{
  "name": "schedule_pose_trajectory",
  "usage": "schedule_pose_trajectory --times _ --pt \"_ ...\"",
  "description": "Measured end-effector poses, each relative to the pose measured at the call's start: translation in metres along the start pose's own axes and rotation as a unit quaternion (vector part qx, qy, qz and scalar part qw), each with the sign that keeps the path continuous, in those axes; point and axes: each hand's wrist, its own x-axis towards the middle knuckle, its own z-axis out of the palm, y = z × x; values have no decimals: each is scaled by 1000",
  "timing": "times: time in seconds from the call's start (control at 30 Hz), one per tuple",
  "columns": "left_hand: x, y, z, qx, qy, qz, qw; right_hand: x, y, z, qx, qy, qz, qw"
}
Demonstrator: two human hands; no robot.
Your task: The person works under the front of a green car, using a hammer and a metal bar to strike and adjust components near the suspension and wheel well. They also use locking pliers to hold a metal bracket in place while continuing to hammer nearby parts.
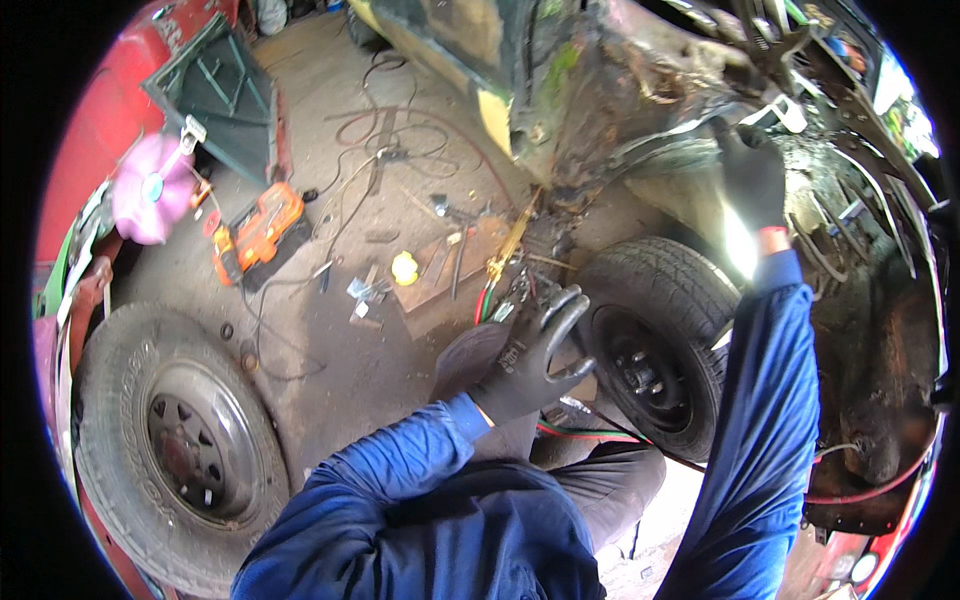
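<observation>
My left hand (530, 355), in a black glove, is raised beside the dark-rimmed wheel (655, 345) with its fingers spread and nothing in them. My right hand (755, 175), also black-gloved, reaches up to the rusty wheel-arch edge of the car body (690, 125). Its fingers look curled near the metal edge; what they grip, if anything, is hidden. White glare shows just below that wrist. Close to my left hand, red and green hoses (485, 300) run past the tyre.
A loose wheel (185, 440) lies at the left. Behind it are an orange tool case (260, 235), a pink fan (153, 188) and a dark panel (220, 100). Cables (385, 150), a yellow round piece (404, 268) and small metal parts lie on the floor.
</observation>
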Motion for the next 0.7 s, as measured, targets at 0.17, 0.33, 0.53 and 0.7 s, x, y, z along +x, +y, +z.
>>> schedule_pose_trajectory --times 0.17,0.33,0.53,0.7 --pt "-38 -13 -25 33 10 -91 995 9 -4 -10 -70 -50 -1 996" --pt "-67 -29 -39 46 41 -149 987 16 17 -1 -78 -10 -75 994" --pt "-83 -38 -68 102 97 -205 969 22 32 9 -340 -3 -240 909" --pt "-90 -38 -108 43 194 -268 943 19 17 -10 -80 -70 -122 987"
